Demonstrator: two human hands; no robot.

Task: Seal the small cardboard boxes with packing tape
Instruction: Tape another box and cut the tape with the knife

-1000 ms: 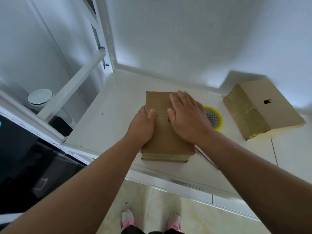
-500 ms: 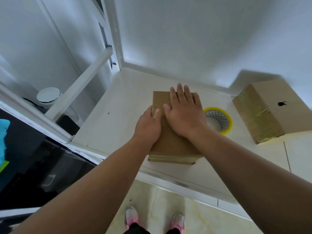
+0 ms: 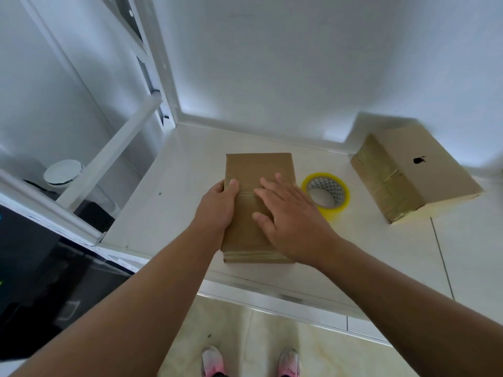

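Closed brown cardboard box (image 3: 258, 170), tape strip across its top.

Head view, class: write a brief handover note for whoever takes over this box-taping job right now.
Left hand grips the near box by its left edge, thumb on top. Right hand lies flat on the box top, fingers straight, over a tape strip.
The near box sits on the white counter. The tape roll lies free just right of it, and the second box is far right by the wall.
Done: tape shows across the near box's top and near end, and the second box's side is taped too.
Left: probably press the strip down, then check the hidden faces.
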